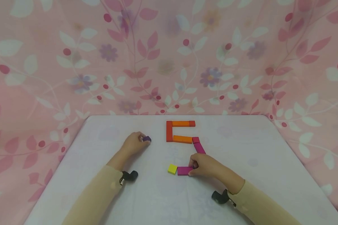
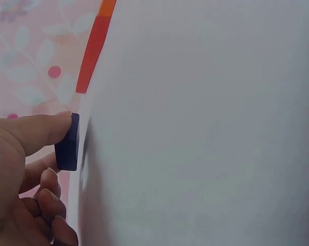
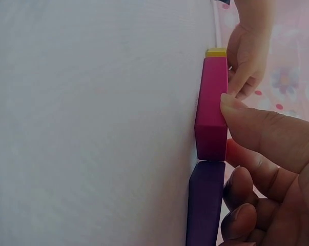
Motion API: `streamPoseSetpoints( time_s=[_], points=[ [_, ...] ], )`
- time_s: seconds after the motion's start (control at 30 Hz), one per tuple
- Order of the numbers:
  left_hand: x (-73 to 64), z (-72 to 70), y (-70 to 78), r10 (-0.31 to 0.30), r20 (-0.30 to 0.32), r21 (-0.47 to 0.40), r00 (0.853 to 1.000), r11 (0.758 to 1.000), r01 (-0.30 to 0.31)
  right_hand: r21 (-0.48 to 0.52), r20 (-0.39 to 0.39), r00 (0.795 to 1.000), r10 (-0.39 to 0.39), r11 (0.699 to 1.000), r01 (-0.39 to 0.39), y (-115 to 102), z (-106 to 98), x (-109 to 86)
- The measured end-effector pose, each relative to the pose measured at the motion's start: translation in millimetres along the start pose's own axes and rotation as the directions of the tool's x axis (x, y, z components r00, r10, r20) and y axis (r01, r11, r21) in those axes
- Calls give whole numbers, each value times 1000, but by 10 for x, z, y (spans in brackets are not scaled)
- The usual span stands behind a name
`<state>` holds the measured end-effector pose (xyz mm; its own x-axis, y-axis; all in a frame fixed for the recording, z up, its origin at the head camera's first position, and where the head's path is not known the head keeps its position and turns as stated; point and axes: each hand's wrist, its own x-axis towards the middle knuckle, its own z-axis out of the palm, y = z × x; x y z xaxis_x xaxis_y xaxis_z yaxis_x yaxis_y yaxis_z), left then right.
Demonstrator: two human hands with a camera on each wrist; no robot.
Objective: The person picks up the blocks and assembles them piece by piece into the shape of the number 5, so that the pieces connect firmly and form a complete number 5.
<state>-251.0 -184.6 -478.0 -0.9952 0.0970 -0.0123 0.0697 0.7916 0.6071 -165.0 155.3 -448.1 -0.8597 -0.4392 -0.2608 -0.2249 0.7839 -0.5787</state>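
Observation:
My left hand (image 1: 133,144) pinches a small dark purple block (image 1: 147,138) between thumb and fingers, close over the table left of the row. In the left wrist view this purple block (image 2: 67,146) is upright at the fingertips. With thumb and index finger my right hand (image 1: 207,166) grips the near end of a magenta block (image 1: 183,171). A yellow block (image 1: 172,169) sits at that block's left end, slightly turned. The right wrist view shows another dark purple block (image 3: 205,205) end to end with the magenta one, beside the curled fingers; the hand mostly hides it from above.
Farther back, a red block (image 1: 169,131), two orange blocks (image 1: 182,139) and a small red cube (image 1: 192,123) form an open bracket. A pink cube (image 1: 195,140) and a slanted magenta block (image 1: 199,148) run from it toward my right hand. Floral cloth (image 1: 169,62) hangs behind the white table (image 1: 242,140).

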Motion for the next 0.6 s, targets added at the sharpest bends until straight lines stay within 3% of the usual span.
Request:
streamPoseSetpoints(
  time_s=[0.6],
  points=[
    [-376,126,431,-85,115,20,990,996,83,1,7,1000,7,1000,-7,5,2,7]
  ],
)
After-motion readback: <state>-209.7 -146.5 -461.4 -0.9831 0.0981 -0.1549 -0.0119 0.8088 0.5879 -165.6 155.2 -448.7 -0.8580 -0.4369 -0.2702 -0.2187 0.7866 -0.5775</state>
